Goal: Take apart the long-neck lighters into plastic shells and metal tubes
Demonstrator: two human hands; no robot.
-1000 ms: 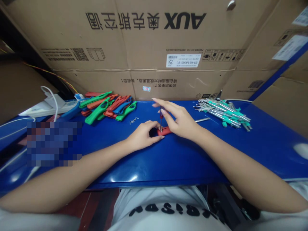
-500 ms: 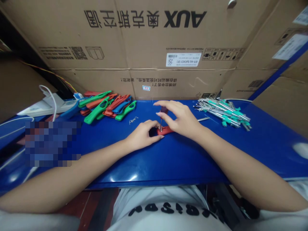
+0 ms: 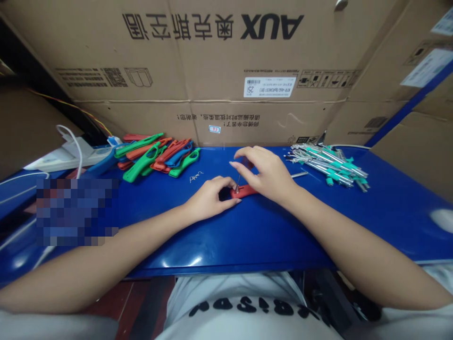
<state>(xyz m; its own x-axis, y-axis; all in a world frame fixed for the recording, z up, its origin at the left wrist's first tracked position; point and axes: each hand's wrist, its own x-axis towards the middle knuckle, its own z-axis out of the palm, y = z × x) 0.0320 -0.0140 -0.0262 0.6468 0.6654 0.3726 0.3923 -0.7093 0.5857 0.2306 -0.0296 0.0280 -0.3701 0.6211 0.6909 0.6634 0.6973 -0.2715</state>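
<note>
A red plastic lighter casing (image 3: pixel 248 190) lies flat on the blue table, with a slot in its top. My left hand (image 3: pixel 212 194) grips the casing's left end between thumb and fingers. My right hand (image 3: pixel 271 172) is closed on a screwdriver (image 3: pixel 238 181), whose thin shaft leans to the right and whose tip meets the casing near my left fingertips. The fingers hide most of its dark handle. Under the right hand the casing's far end is covered.
Green, red, orange and blue casings (image 3: pixel 141 163) are heaped at the back left. Loose screws (image 3: pixel 196 177) lie beside them. Metal lighter tubes with teal parts (image 3: pixel 331 165) form a pile at the right; a single metal rod (image 3: pixel 300 174) lies nearer. A cardboard box (image 3: pixel 212 61) walls the back.
My right hand has tipped slightly to the right, so the screwdriver leans more and its handle is more hidden. The left hand and casing stay in place.
</note>
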